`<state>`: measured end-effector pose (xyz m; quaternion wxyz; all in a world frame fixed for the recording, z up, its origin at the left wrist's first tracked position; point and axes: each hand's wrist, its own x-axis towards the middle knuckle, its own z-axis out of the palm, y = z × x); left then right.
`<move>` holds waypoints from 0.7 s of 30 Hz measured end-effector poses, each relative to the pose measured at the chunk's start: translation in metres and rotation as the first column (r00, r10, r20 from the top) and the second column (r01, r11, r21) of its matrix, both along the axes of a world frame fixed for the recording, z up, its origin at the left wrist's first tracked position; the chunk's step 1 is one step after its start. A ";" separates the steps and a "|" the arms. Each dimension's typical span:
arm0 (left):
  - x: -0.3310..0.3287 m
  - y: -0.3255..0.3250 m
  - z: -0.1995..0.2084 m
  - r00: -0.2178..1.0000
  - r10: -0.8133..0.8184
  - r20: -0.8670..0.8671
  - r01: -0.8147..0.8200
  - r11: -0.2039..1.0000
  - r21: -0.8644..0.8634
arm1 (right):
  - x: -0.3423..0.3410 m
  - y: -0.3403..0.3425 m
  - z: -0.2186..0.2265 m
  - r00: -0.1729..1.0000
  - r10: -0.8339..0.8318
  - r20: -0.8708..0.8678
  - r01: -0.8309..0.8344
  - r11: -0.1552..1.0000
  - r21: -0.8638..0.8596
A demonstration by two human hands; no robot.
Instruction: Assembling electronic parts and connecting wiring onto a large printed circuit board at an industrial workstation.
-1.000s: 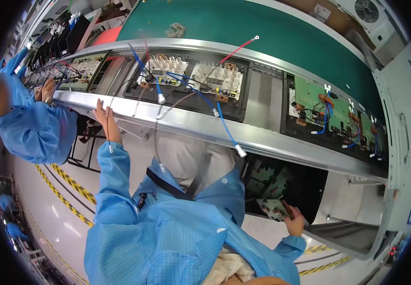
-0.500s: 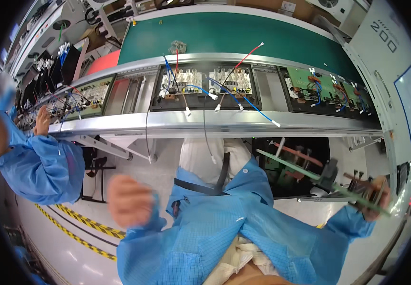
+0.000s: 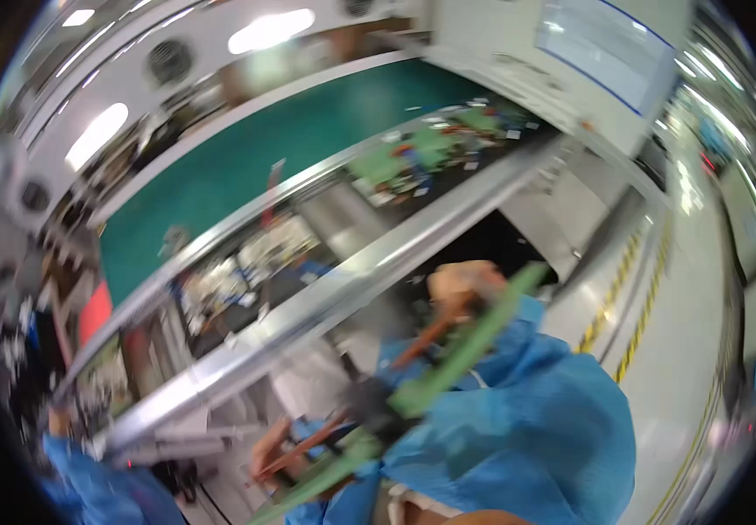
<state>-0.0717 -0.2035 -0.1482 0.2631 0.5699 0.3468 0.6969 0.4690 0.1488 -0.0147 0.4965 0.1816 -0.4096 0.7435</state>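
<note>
A long green circuit board (image 3: 448, 372) slants across in front of my body. Brown metal strips and a black block (image 3: 378, 409) stand on it. My right hand (image 3: 467, 284) is closed on the board's upper end, by one of the brown strips. At the lower end my left hand (image 3: 270, 451) has its fingers bent around the edge beside another brown strip. Motion blur smears the board's smaller parts, and the board hides part of my left hand.
Beyond the board runs a metal conveyor rail (image 3: 343, 293) with a green work surface (image 3: 264, 157) behind it. Black trays of circuit boards (image 3: 430, 153) and loose wires sit along the line. A co-worker's blue sleeve (image 3: 102, 481) is at lower left. A white cabinet (image 3: 518, 44) stands at far right.
My view has swung right and tilted. The circuit board, held at the right by my right hand before, now lies across my front, and my left hand, empty before, has hold of it too.
</note>
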 end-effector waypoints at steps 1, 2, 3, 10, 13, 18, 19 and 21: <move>-0.006 0.022 0.006 0.984 0.162 -0.077 -0.165 0.986 -0.034 | -0.029 0.003 0.023 0.999 -0.043 0.003 0.043 0.998 -0.047; -0.007 0.054 0.015 0.938 0.306 -0.161 -0.317 0.947 -0.049 | -0.050 0.002 0.053 0.995 -0.097 0.001 0.096 0.991 -0.092; 0.001 0.091 0.031 0.866 0.439 -0.240 -0.461 0.886 -0.044 | -0.063 0.008 0.078 0.979 -0.200 -0.040 0.204 0.972 0.116; 0.092 0.225 0.209 0.845 0.465 0.263 -0.534 0.758 0.374 | -0.086 0.014 0.106 0.866 -0.382 0.324 0.372 0.923 0.093; 0.090 0.237 0.297 0.685 0.728 -0.007 -0.696 0.658 0.288 | -0.102 0.024 0.147 0.884 -0.376 0.278 0.332 0.924 0.191; -0.018 0.272 0.372 0.585 0.670 -0.458 -0.595 0.737 0.319 | -0.165 0.108 0.184 0.417 -0.907 -0.059 0.703 0.280 0.654; -0.057 0.285 0.373 0.466 0.761 -0.451 -0.757 0.607 0.241 | -0.168 0.113 0.210 0.586 -0.789 0.186 0.532 0.547 0.646; -0.036 0.343 0.416 0.868 0.476 -0.144 -0.496 0.850 -0.177 | -0.156 0.129 0.245 0.447 -0.823 0.351 0.484 0.553 0.678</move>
